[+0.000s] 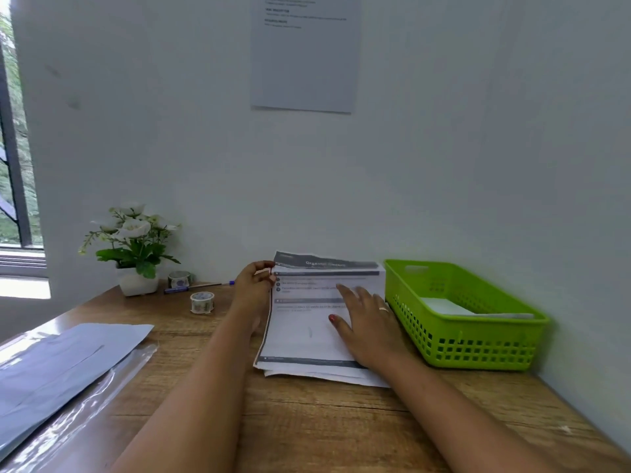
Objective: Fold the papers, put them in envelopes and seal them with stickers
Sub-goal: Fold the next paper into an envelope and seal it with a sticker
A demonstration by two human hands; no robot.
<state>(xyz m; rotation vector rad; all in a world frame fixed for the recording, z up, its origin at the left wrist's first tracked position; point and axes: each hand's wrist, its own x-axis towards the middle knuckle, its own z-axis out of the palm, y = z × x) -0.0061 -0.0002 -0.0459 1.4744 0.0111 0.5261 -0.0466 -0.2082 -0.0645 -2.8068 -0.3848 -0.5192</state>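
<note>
Head view: a desk corner is seen from above and behind both forearms.
Surface: a wooden table (324, 421) with visible grain fills the lower half of the frame and is met by walls at the back and right.
Room: a pale wall (478, 165) is seen behind, with a printed notice (305, 52) fixed at upper centre; its text is too small to be read. A window (13, 148) with greenery outside is seen at the far left edge.
Papers: a stack of papers (341, 375) lies at centre, just left of the basket. Its top sheet (307, 326) is printed, and the far edge looks raised and blurred.
Left hand: the left hand (254, 285) is placed at the upper left corner of the top sheet, which is pinched between curled fingers and thumb.
Right hand: the right hand (367, 319) is laid flat on the top sheet, fingers straight and spread; a ring (383, 309) is worn.
Basket: a green basket (478, 349) stands at right against the wall, with something flat and white (447, 307) inside.
Envelopes: pale envelopes (65, 363) are laid on a clear plastic sleeve (102, 397) at lower left.
Stickers: two sticker rolls are seen left of centre, the nearer one (202, 302) apart from the farther one (179, 278).
Back left: a pen (194, 287) lies beside a potted plant (135, 240) with white flowers.
</note>
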